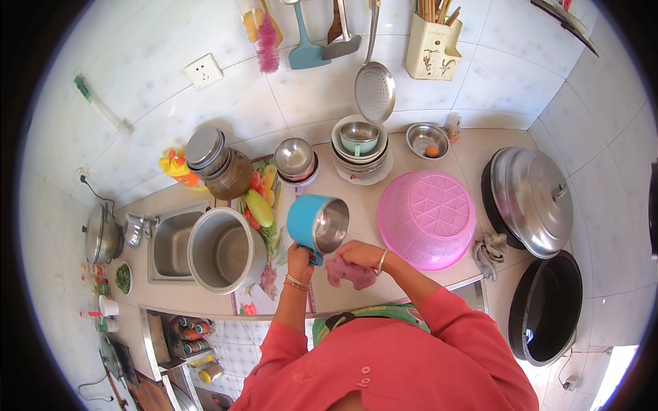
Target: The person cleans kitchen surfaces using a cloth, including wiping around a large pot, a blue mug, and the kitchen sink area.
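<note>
My left hand (300, 259) grips the handle of a blue mug (303, 220) with a bare steel inside. The mug is tilted, its mouth facing right, and it hangs above the counter. Just right of it, my right hand (358, 254) holds a pink cloth (350, 273) that droops below the fingers. The cloth is apart from the mug. A large aluminium pot (253, 251) stands to the left of my left hand. To the right of my right hand, an upside-down pink plastic basket (429, 218) lies on the counter.
Behind the mug are small stacked bowls (294, 156) and a taller bowl stack (364, 164). A steel bowl (424, 134) holds an egg (432, 151). A green squash (259, 208) lies beside a brown jar (231, 177). At left is a sink (177, 244); at right, a lidded pan (532, 200).
</note>
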### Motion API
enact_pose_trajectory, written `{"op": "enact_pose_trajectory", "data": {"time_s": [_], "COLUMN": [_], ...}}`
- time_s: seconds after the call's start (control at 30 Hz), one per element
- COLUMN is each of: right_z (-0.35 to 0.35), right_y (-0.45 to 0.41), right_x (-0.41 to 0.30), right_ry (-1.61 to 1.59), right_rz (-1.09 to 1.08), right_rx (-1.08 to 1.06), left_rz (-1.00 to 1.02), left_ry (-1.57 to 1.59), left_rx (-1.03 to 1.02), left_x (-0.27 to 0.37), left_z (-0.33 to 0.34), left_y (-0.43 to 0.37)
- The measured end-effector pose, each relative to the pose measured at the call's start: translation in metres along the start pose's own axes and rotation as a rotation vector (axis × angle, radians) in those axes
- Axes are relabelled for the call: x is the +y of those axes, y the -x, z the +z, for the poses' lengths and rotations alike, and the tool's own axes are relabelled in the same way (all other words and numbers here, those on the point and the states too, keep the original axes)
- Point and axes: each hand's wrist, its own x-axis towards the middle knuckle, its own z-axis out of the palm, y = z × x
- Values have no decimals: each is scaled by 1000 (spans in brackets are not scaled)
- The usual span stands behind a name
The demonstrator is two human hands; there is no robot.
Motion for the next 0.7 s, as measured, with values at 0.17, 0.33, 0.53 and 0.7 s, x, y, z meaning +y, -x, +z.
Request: {"op": "enact_pose_trajectory", "data": {"time_s": [0.17,0.33,0.53,0.7], "right_z": [6,18,10,5], "right_y": [39,63,89,103], "right_x": [19,18,-2,35], "right_ry": [-226,-109,-148,-220], "right_rz": [-16,-8,37,-49], "right_rx": [180,246,237,404], "left_rz": [-228,-428,-502,-660], "left_ry": [305,586,625,763], "left_rx": [-66,-8,-38,-133], "left_x": [-30,-64,-79,-89], "left_z": [21,19,14,-1], "left_y": [-21,-30,-48,-69]}}
